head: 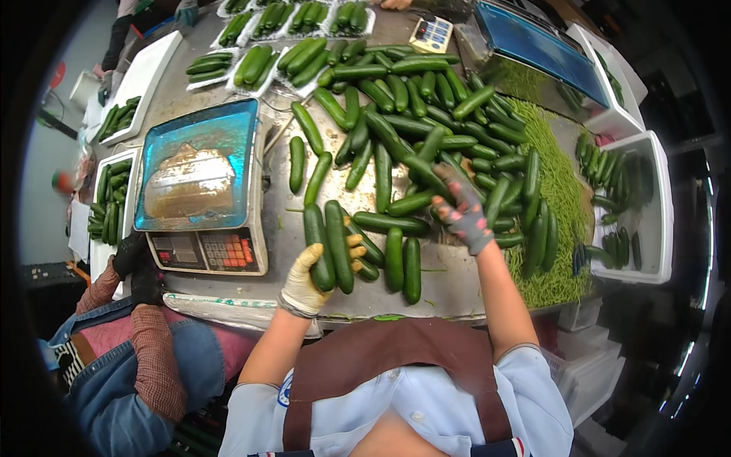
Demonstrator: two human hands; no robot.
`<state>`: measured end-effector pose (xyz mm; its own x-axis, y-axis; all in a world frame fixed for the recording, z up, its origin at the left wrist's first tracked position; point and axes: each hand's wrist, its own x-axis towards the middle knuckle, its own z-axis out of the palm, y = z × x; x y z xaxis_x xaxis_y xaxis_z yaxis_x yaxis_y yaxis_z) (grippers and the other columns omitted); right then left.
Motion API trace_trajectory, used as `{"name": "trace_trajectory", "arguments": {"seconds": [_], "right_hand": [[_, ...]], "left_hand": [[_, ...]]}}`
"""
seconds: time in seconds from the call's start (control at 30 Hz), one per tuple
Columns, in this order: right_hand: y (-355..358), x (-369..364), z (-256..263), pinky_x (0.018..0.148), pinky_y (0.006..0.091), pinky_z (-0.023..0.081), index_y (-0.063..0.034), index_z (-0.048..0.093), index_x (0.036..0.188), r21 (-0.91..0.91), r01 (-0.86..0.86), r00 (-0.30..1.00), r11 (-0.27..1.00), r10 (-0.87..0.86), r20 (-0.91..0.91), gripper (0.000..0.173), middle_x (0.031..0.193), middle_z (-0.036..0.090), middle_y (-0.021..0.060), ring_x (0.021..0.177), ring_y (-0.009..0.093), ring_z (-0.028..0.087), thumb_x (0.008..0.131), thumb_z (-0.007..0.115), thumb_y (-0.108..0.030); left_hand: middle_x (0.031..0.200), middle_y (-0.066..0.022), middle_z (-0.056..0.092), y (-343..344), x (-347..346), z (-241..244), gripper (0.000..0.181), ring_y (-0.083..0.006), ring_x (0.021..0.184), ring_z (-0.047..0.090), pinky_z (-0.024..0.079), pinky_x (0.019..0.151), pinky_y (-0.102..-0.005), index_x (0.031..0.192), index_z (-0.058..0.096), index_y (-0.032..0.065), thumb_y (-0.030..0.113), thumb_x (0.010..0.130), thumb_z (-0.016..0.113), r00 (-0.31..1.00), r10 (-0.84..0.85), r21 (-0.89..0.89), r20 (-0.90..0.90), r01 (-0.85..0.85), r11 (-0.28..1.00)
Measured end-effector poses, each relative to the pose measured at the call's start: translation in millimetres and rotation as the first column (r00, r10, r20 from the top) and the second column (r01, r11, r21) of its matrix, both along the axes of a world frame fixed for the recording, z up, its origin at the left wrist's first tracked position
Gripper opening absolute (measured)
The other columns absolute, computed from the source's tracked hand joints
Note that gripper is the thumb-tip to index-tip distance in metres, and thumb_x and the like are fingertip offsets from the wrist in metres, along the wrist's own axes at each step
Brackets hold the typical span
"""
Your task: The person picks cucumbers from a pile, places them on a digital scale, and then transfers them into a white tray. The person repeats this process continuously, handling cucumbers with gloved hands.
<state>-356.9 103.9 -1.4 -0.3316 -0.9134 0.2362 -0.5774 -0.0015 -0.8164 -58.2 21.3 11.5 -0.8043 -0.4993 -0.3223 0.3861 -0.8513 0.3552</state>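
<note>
My left hand [308,280], in a pale yellow glove, holds two cucumbers [329,247] side by side, lengthwise, near the front edge of the metal table. My right hand [464,211], in a grey glove with red patches, reaches into a large heap of cucumbers [400,125]. Its thumb and fingers lie at a cucumber [425,174] that points up and to the left; whether it grips it, I cannot tell. Between my hands several loose cucumbers [394,260] lie on the table. A digital scale [197,165] with a bare blue-rimmed pan stands left of my left hand.
Green beans [548,217] are spread right of the heap, beside a white foam box [659,211] of cucumbers. Trays of cucumbers [254,65] line the far side. A second scale [542,51] stands at the back right. A co-worker's black-gloved hands [137,268] are at the left, near a foam box [103,251].
</note>
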Motion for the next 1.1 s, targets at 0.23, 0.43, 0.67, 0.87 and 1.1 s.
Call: {"name": "trace_trajectory", "arguments": {"seconds": [0.23, 0.43, 0.67, 0.87, 1.1], "right_hand": [[52, -7, 18, 0.084, 0.0342, 0.047, -0.0062, 0.055, 0.122, 0.183, 0.183, 0.982, 0.966, -0.188, 0.009, 0.038, 0.107, 0.062, 0.0122, 0.098, 0.028, 0.06, 0.084, 0.057, -0.008], [73, 31, -25, 0.083, 0.0422, 0.047, -0.0064, 0.042, 0.132, 0.164, 0.213, 0.783, 0.963, -0.068, -0.619, 0.064, 0.113, 0.057, 0.0182, 0.1, 0.036, 0.056, 0.074, 0.067, -0.016], [87, 26, -50, 0.069, 0.024, 0.05, -0.0013, 0.043, 0.13, 0.282, 0.185, 0.723, 0.941, -0.325, 0.61, 0.052, 0.103, 0.061, 0.0093, 0.089, 0.018, 0.061, 0.081, 0.061, -0.001], [76, 21, -25, 0.084, 0.0385, 0.053, -0.0069, 0.043, 0.129, 0.053, -0.056, -0.08, 0.997, -0.058, 0.995, 0.045, 0.117, 0.057, 0.0139, 0.103, 0.027, 0.06, 0.089, 0.057, -0.021], [68, 24, -9, 0.083, 0.0418, 0.053, -0.0062, 0.046, 0.126, 0.029, -0.053, -0.253, 0.998, -0.041, 0.966, 0.053, 0.101, 0.059, 0.0099, 0.088, 0.024, 0.061, 0.079, 0.069, -0.013]], "left_hand": [[0.137, -0.0213, 0.039, -2, 14, 8, 0.081, -0.0357, 0.127, 0.04, 0.038, 0.102, -0.0483, 0.143, 0.023, 0.0051, 0.029, 0.078, 0.066, 0.999, 0.03, -0.045, -0.042, -0.032, 0.998], [0.131, -0.0238, 0.045, 3, 15, 6, 0.078, -0.0329, 0.114, 0.052, 0.043, 0.096, -0.0448, 0.141, 0.026, 0.0014, 0.039, 0.083, 0.062, 0.997, -0.015, -0.076, -0.075, 0.01, 0.997], [0.125, -0.0227, 0.051, 10, 18, 9, 0.068, -0.0294, 0.107, 0.057, 0.049, 0.088, -0.0401, 0.137, 0.033, -0.0008, 0.044, 0.089, 0.052, 0.999, -0.003, -0.077, 0.046, 0.007, 0.997], [0.121, -0.0205, 0.055, 17, 20, -6, 0.057, -0.0311, 0.108, 0.057, 0.051, 0.086, -0.0404, 0.128, 0.043, -0.0019, 0.039, 0.089, 0.055, 0.944, 0.07, 0.024, 0.321, -0.082, 0.996], [0.105, -0.0064, 0.06, 34, 13, -18, 0.042, -0.0191, 0.092, 0.06, 0.047, 0.081, -0.0316, 0.121, 0.05, 0.0062, 0.013, 0.083, 0.066, 0.779, 0.154, -0.163, 0.608, -0.067, 0.984]]}}
